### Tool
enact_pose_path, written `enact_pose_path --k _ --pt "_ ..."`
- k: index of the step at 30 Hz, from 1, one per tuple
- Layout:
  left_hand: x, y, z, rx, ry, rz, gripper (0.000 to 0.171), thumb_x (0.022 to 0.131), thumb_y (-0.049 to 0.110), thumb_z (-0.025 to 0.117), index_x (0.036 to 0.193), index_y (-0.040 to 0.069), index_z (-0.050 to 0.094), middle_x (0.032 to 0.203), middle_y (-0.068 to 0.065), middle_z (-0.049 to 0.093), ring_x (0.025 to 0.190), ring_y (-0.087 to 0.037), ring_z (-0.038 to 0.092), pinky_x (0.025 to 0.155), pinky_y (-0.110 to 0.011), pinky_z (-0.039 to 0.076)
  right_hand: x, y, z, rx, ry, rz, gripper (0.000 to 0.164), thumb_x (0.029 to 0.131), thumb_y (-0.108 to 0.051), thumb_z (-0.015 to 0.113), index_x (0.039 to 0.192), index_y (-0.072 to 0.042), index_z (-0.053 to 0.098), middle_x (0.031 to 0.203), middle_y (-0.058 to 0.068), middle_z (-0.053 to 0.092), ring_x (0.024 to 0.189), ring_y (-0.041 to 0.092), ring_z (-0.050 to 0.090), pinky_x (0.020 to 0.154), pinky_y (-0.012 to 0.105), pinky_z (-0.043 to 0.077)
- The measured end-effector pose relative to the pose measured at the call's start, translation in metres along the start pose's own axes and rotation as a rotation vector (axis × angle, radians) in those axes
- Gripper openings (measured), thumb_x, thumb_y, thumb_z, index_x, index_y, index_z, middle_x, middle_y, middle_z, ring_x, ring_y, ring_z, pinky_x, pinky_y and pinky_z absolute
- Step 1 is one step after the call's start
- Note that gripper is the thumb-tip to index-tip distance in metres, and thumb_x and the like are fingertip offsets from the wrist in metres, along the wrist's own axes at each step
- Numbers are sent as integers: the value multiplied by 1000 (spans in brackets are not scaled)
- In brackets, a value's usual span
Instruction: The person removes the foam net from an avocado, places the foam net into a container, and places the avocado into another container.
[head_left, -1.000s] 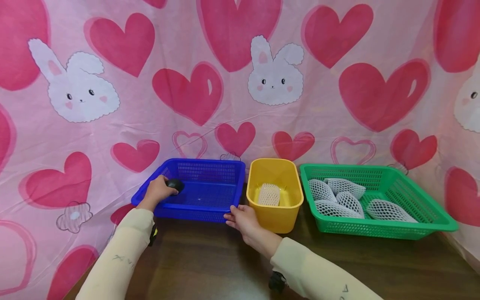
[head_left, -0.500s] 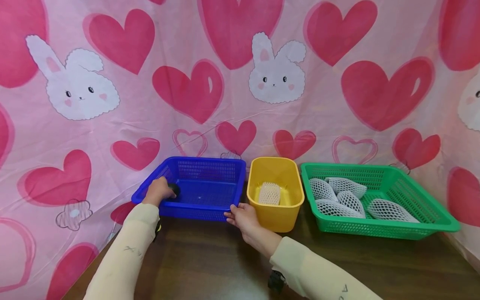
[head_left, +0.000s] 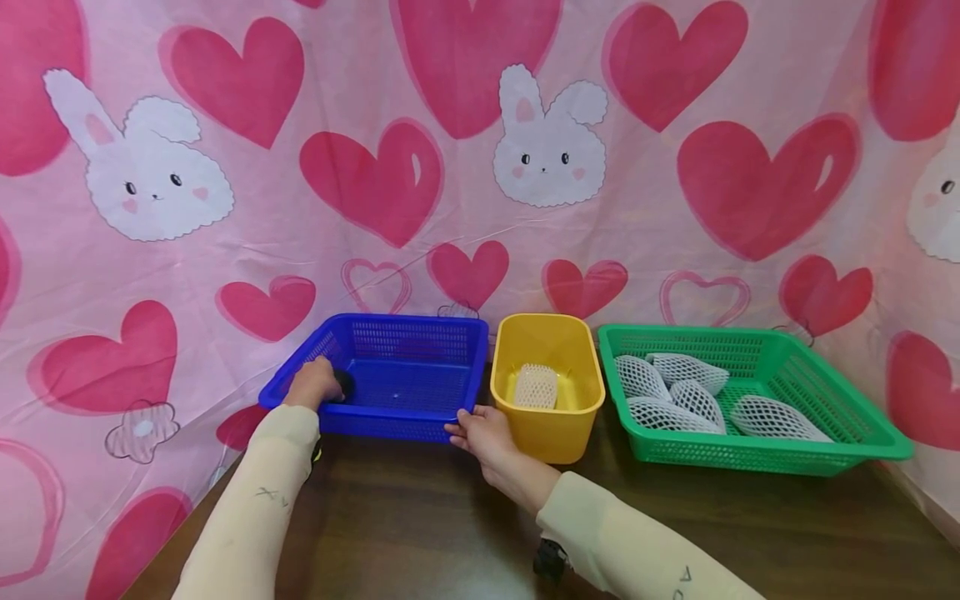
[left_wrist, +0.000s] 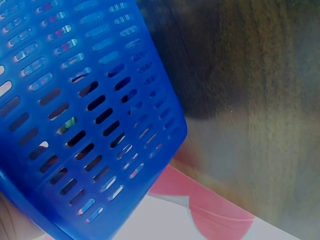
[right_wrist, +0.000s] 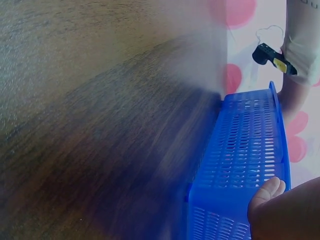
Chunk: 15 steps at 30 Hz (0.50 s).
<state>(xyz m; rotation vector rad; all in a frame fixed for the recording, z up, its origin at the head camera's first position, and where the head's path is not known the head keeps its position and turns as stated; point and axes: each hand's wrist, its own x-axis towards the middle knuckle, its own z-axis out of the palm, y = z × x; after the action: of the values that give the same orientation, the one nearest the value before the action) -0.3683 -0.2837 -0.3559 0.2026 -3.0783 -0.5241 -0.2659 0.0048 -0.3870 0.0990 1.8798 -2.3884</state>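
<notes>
In the head view my left hand (head_left: 311,383) reaches over the near left rim of the blue basket (head_left: 405,414). It grips a dark, egg-shaped object (head_left: 345,384), mostly hidden behind the fingers, low inside the basket's left end. My right hand (head_left: 486,435) pinches the basket's front right corner, its thumb on the rim. The right wrist view shows the right thumb (right_wrist: 268,192) at that rim. In the left wrist view the basket's slotted wall (left_wrist: 105,115) fills the left side, with only a bit of the left hand (left_wrist: 15,222) at the lower left corner.
Right of the blue basket stands a yellow bin (head_left: 551,433) holding a cream foam net sleeve (head_left: 536,387). Farther right, a green basket (head_left: 750,460) contains several white foam net sleeves (head_left: 780,418). All stand on a brown wooden table (head_left: 405,525) before a pink patterned cloth (head_left: 465,200).
My left hand has moved slightly down into the blue basket with the dark object, which is now more hidden. The right hand keeps its hold on the corner.
</notes>
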Motion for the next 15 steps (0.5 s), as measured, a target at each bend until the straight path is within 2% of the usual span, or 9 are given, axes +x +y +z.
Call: enact_pose_path --k 9,15 --pt "-2 2 -2 39 -17 -10 36 66 5 79 94 -11 62 101 -35 58 86 -43 56 77 -54 48 1 1 0 1 -5 -4 28 100 -2 50 121 16 46 95 18 65 78 17 66 73 30 56" --pt "-3 2 -2 44 -16 -18 35 67 6 78 94 -9 63 100 -34 59 85 -41 56 76 -53 49 1 0 0 1 -4 -5 30 100 -2 50 122 16 44 95 18 65 78 17 67 73 30 56"
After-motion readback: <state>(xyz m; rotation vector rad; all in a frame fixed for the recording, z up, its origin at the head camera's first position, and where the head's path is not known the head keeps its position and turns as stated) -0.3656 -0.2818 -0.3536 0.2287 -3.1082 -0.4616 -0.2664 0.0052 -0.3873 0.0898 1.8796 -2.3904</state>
